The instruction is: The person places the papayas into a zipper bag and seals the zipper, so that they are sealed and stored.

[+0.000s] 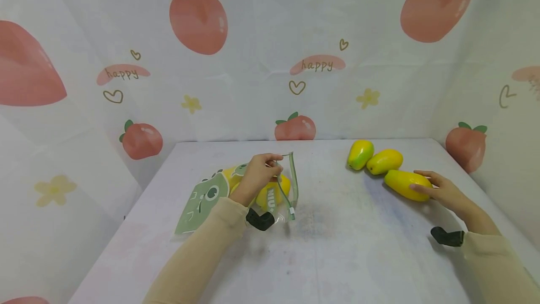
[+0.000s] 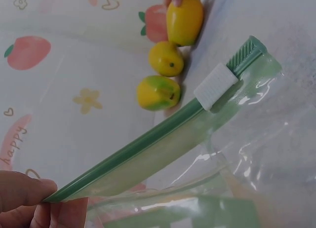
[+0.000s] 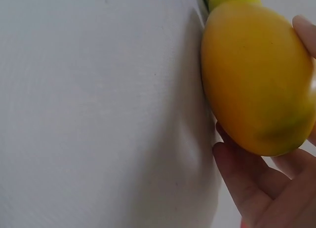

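Observation:
My left hand [image 1: 258, 175] pinches the green rim of a clear zip bag [image 1: 196, 215], which lies on its side with a green cartoon face. Its mouth gapes toward the right, and a white slider [image 2: 216, 87] sits near one end of the rim. Inside the bag rests a yellow fruit [image 1: 285, 186], partly hidden by my hand. Over at the right, my right hand [image 1: 448, 195] grips a long yellow papaya [image 1: 401, 183], thumb on one side and fingers on the other. In the right wrist view the papaya [image 3: 256, 80] appears close to the tabletop.
Two more yellow fruits stand just beyond the held papaya: a green-tinged one [image 1: 360, 155] and a plain yellow one [image 1: 385, 162]. The pale table [image 1: 337, 247] meets a fruit-printed cloth backdrop [image 1: 253, 93] at the back and sides. A black wrist-worn piece shows at each sleeve.

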### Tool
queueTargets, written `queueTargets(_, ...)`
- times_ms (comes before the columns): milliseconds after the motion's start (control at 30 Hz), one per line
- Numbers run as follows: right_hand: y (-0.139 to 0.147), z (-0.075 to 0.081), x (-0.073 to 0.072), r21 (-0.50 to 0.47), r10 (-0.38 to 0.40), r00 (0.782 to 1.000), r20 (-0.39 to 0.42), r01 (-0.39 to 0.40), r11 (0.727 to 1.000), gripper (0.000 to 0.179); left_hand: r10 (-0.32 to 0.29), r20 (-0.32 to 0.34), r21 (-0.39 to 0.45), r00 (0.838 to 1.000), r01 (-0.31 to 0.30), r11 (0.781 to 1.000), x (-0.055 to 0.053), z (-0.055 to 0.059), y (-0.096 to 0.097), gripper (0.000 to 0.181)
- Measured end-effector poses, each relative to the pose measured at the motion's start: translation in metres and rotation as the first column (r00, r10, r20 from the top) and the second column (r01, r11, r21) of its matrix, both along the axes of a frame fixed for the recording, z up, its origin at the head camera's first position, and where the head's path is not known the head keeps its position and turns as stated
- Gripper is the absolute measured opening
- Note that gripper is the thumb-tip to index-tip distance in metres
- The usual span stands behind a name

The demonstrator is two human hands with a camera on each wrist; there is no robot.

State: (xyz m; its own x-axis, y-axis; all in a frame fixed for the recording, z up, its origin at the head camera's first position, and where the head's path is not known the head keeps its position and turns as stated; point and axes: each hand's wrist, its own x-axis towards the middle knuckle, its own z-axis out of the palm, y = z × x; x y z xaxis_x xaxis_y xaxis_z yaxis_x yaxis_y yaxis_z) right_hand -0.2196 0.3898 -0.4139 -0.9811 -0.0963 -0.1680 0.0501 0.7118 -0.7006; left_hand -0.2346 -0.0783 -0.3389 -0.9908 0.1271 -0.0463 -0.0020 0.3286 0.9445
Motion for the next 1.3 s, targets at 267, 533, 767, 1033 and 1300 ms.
queueTargets(267, -0.001, 0.001, 0.001, -0.015, -0.015, 1.000, -0.002, 0.015, 1.000, 0.079, -0.003, -0.001, -0.005, 1.000, 0.003, 1.000, 0.000, 0.000, 0.000, 0.029)
queueTargets(533, -0.005, 0.005, 0.004, -0.002, -0.005, 0.999, -0.035, 0.005, 1.000, 0.077, -0.015, -0.010, -0.002, 1.000, 0.015, 1.000, -0.001, -0.001, -0.001, 0.029)
queueTargets(767, -0.011, 0.010, 0.005, -0.010, -0.015, 0.998, -0.055, 0.015, 1.000, 0.077, -0.007, 0.005, 0.010, 1.000, 0.007, 1.000, -0.003, -0.003, -0.001, 0.029)
queueTargets(1033, -0.024, 0.016, 0.006, -0.063, -0.017, 0.988, -0.156, 0.007, 0.998, 0.071, 0.000, 0.005, 0.010, 1.000, 0.000, 1.000, -0.002, -0.002, -0.001, 0.030)
queueTargets(1300, -0.041, 0.025, 0.005, -0.117, -0.062, 0.972, -0.229, 0.036, 0.992, 0.070, 0.001, 0.007, 0.016, 1.000, -0.002, 1.000, -0.002, -0.002, -0.001, 0.029)
